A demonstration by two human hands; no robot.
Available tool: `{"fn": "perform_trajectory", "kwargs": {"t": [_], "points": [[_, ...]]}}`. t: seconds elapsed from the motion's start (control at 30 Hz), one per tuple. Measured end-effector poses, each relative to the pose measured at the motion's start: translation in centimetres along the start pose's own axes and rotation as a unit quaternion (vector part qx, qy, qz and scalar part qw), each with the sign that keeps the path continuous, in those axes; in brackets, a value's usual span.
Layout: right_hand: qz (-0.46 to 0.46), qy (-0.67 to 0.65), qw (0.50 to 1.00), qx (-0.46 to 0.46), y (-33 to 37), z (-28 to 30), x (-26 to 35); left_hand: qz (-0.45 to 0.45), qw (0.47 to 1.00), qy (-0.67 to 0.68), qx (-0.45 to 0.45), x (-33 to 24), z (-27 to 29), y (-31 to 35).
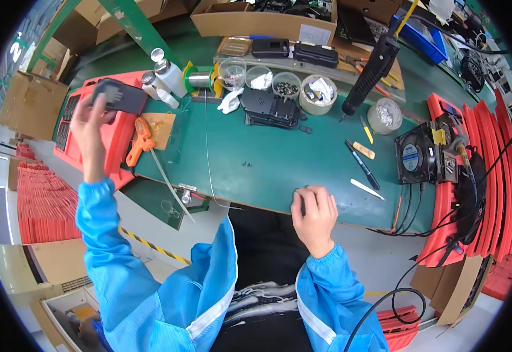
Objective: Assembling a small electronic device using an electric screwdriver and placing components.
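Observation:
My left hand [90, 132] reaches out over a red slotted tray [120, 141] at the far left. Its fingers grip a flat dark grey rectangular device [128, 98]; its exact kind is hard to make out. At the near edge of the green bench lies my right hand [315, 218], fingers curled in loosely, with nothing visible in them. An orange glue gun [141, 142] lies beside the red tray, a pale stick trailing from it. Black plastic housings [269, 108] sit stacked at mid-bench. Tiny dark bits [246, 164] lie in front of them.
Behind stand pump bottles [169, 73], a wire spool [199, 81], cups of small parts [286, 85] and a white tub [318, 94]. An electric screwdriver [373, 73] hangs at right. A marker [362, 164], a fan [415, 155], cables and upright red trays [487, 176] occupy the right.

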State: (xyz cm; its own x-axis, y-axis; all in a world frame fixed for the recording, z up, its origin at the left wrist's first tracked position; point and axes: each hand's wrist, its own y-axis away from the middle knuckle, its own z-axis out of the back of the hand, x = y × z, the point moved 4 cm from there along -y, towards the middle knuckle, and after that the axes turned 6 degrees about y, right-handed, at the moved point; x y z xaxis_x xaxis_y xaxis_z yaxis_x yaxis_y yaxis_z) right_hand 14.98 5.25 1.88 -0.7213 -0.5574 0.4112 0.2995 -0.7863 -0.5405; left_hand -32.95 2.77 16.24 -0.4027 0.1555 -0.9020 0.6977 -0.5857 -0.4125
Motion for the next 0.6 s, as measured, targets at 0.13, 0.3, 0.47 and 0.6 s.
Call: {"fn": "perform_trajectory", "kwargs": {"t": [0.13, 0.3, 0.47, 0.6], "points": [[-0.124, -0.242, 0.961, 0.059, -0.1, 2.3, 0.8, 0.081, 0.973, 0.108, 0.188, -3.9, -10.5, 13.3], [-0.320, -0.435, 0.821, 0.183, -0.1, 3.2, 0.3, 0.299, 0.876, 0.271, 0.265, -2.5, -19.8, 25.4], [-0.029, -0.109, 0.993, 0.036, 0.2, 4.2, 0.9, 0.321, 0.859, 0.339, 0.209, -3.7, -22.3, 30.5], [0.083, -0.198, 0.973, 0.080, 0.1, 5.1, 2.9, 0.357, 0.845, 0.332, 0.221, -2.8, -21.8, 30.4]]}}
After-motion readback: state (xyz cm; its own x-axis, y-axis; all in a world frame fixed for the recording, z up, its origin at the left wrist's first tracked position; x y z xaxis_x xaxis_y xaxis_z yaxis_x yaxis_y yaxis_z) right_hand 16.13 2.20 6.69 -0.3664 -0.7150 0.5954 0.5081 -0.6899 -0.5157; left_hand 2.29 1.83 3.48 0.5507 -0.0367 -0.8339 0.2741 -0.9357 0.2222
